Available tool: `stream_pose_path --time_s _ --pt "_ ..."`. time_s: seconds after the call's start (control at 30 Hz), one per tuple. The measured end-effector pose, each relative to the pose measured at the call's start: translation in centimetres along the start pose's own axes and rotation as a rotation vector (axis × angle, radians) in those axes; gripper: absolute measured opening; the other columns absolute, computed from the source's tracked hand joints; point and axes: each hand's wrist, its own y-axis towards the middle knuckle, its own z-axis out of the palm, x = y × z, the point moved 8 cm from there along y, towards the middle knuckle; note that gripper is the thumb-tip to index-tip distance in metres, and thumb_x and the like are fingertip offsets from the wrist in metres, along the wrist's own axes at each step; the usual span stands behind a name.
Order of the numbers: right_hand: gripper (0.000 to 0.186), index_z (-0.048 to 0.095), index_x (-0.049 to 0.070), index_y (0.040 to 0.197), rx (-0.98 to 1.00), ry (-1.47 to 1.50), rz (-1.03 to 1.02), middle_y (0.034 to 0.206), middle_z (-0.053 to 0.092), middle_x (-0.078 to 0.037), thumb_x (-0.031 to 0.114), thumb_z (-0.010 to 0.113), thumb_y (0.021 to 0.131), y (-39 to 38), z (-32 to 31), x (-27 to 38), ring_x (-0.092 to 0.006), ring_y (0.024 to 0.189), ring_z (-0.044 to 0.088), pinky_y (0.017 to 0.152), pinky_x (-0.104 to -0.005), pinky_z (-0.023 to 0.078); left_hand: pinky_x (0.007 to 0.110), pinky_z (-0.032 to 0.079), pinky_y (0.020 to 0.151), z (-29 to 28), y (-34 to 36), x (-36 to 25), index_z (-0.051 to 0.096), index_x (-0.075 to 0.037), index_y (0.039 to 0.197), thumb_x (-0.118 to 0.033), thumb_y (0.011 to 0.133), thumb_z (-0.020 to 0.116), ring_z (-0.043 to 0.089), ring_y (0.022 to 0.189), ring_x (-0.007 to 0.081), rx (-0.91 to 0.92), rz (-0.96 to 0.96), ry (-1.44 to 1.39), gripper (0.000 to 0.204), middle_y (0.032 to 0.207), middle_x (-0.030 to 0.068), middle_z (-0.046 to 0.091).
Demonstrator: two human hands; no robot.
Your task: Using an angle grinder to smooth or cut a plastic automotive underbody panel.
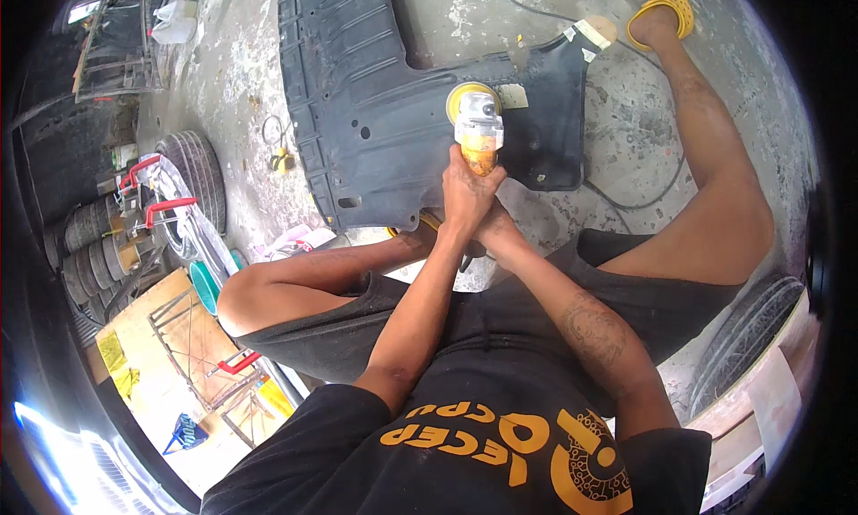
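I sit on the concrete floor with my legs spread around a large dark grey plastic car underbody panel (375,104). My left hand (466,190) grips the orange body of an angle grinder (478,133). Its yellow disc rests on the panel near a taped patch (513,95). My right hand (497,231) is closed just behind the left, on the rear of the same grinder. A black cable (643,202) runs across the floor on the right.
A tyre (198,168) and stacked tyres (89,247) lie at the left, with red-handled tools (165,204). A wooden board with a wire rack (192,345) sits at lower left. Another tyre (746,336) is at the right. My foot wears a yellow sandal (666,10).
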Motion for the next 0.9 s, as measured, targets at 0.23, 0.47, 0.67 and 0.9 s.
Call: stream_pose_path --time_s 0.23,0.47,0.67,0.9 --pt "0.094 0.030 0.004 0.150 -0.018 0.104 0.019 0.147 0.051 -0.014 0.023 0.087 0.079 0.2 -0.3 -0.3 -0.0234 0.134 0.052 0.111 -0.0344 0.045 0.051 0.054 0.082 1.0 0.5 -0.4 0.050 0.006 0.108 -0.023 0.074 0.080 0.068 0.093 0.0513 0.014 0.034 -0.014 0.053 0.097 0.0342 0.069" --pt "0.093 0.029 0.005 0.150 0.031 0.215 0.134 0.145 0.051 -0.011 0.020 0.088 0.079 0.1 0.3 -1.7 -0.0226 0.133 0.053 0.112 -0.0344 0.044 0.049 0.055 0.083 1.0 0.3 -0.1 0.052 0.008 0.109 -0.022 0.074 0.078 0.070 0.094 0.0485 0.024 0.014 0.013 0.053 0.097 0.0333 0.070" --pt "0.091 0.032 0.004 0.147 0.002 0.309 0.076 0.142 0.053 -0.011 0.020 0.089 0.078 -0.2 0.3 -1.4 -0.0222 0.131 0.054 0.110 -0.0340 0.046 0.047 0.055 0.083 0.8 0.2 -0.3 0.054 0.011 0.109 -0.022 0.074 0.078 0.071 0.093 0.0450 0.046 -0.008 -0.014 0.054 0.098 0.0324 0.070" --pt "0.085 0.037 0.004 0.144 -0.038 0.316 0.071 0.138 0.057 -0.012 0.021 0.088 0.078 -0.2 0.3 -2.4 -0.0223 0.126 0.058 0.106 -0.0340 0.048 0.050 0.054 0.085 1.0 0.0 -0.2 0.052 0.007 0.110 -0.020 0.074 0.080 0.069 0.097 0.0505 0.078 -0.017 -0.026 0.054 0.101 0.0342 0.069"
